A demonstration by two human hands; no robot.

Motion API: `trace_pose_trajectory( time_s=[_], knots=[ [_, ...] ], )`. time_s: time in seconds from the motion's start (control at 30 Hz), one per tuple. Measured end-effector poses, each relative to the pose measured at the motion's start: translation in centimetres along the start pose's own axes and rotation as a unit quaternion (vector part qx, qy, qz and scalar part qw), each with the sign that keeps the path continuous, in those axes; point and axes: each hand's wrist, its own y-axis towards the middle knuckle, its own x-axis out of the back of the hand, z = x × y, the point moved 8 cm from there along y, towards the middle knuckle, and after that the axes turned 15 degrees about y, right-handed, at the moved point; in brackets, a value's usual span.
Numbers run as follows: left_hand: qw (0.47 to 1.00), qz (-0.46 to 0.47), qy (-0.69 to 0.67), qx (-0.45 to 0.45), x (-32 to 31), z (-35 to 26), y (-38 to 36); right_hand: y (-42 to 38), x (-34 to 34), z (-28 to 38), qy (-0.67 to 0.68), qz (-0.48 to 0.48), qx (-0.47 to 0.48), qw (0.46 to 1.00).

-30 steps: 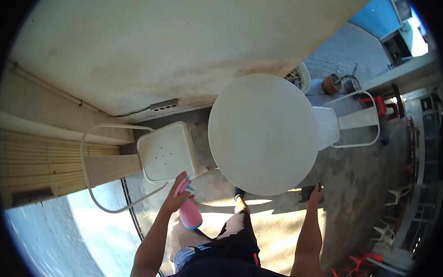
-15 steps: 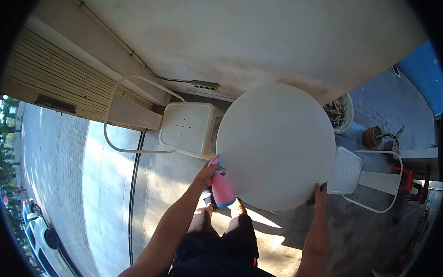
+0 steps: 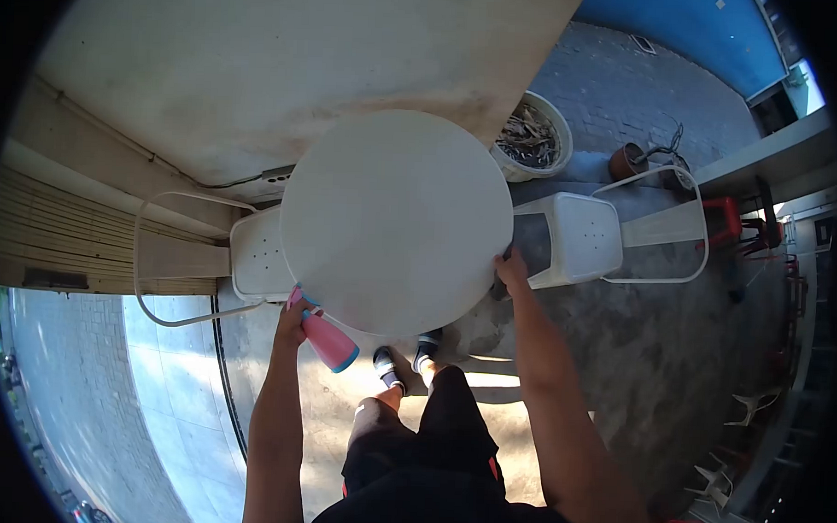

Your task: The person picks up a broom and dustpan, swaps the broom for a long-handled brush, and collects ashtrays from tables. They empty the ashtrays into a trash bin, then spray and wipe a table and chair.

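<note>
A round white table (image 3: 397, 219) stands against the wall. Near its lower left edge, my left hand (image 3: 293, 320) is wrapped round the neck of a pink spray bottle (image 3: 328, 341) with a blue trigger and blue base. The bottle slants down to the right, its nozzle close to the table's rim. At the right edge of the table, my right hand (image 3: 511, 270) is closed round a dark object (image 3: 505, 253), mostly hidden by the fingers and too small to name.
White metal chairs stand left (image 3: 260, 254) and right (image 3: 587, 235) of the table. Behind are a large planter (image 3: 533, 136) and a brown plant pot (image 3: 627, 162). Red stools (image 3: 722, 220) are at the far right. My feet in dark sandals (image 3: 389, 364) are below the table.
The view has turned and shifted right, so the table now appears farther left and higher. Both hands remain beside the table's edge, the left still holding the bottle. More of the right chair shows.
</note>
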Motion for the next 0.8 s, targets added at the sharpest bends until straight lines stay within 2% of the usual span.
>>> trace_pose_trajectory(
  time_s=[0.1,0.2,0.27,0.33,0.37,0.4,0.43,0.47,0.5,0.53,0.6,0.63,0.7,0.8],
  knots=[
    [1.0,-0.009,-0.015,0.008,-1.2,3.7,-1.2,-1.4,1.3,-2.2,-0.028,-0.009,-0.011,1.0],
    [0.999,0.002,-0.038,0.011,-4.9,7.7,-4.5,-1.5,6.0,-7.4,0.099,-0.046,-0.06,0.992],
    [0.998,0.002,-0.059,0.025,-7.3,11.6,-5.7,-2.2,12.9,-9.2,0.248,-0.086,-0.102,0.959],
    [0.995,-0.004,-0.092,0.026,-10.9,14.7,-7.7,0.8,23.9,-12.8,0.153,-0.192,-0.013,0.969],
    [0.994,-0.013,-0.106,0.023,-12.8,15.8,-9.1,0.2,30.9,-10.2,0.073,-0.244,0.022,0.967],
    [0.992,-0.022,-0.123,0.018,-15.4,16.8,-10.0,2.1,37.4,-11.0,0.031,-0.276,0.067,0.958],
    [0.991,-0.03,-0.128,0.031,-17.6,18.1,-10.7,1.6,43.7,-8.1,-0.031,-0.329,0.083,0.94],
    [0.991,-0.028,-0.12,0.05,-20.2,19.1,-11.3,1.6,49.3,-6.7,-0.035,-0.371,0.12,0.92],
    [0.991,-0.029,-0.11,0.075,-22.6,20.7,-12.3,2.0,54.3,-5.9,-0.108,-0.4,0.116,0.903],
    [0.982,-0.019,-0.158,0.103,-26.1,22.3,-12.7,2.3,58.3,-4.8,-0.164,-0.417,0.061,0.892],
    [0.982,0.096,-0.087,0.138,-33.0,24.8,-11.0,4.2,64.3,-4.4,-0.256,-0.452,0.04,0.854],
    [0.976,0.146,-0.052,0.153,-37.2,25.6,-10.9,5.7,66.5,-5.6,-0.288,-0.44,0.022,0.85],
    [0.966,0.173,0.034,0.189,-44.8,28.0,-8.8,9.4,70.0,-7.9,-0.35,-0.419,-0.009,0.838],
    [0.934,0.271,0.125,0.196,-56.5,29.4,-3.8,14.8,71.3,-12.7,-0.367,-0.349,-0.044,0.861]
  ],
)
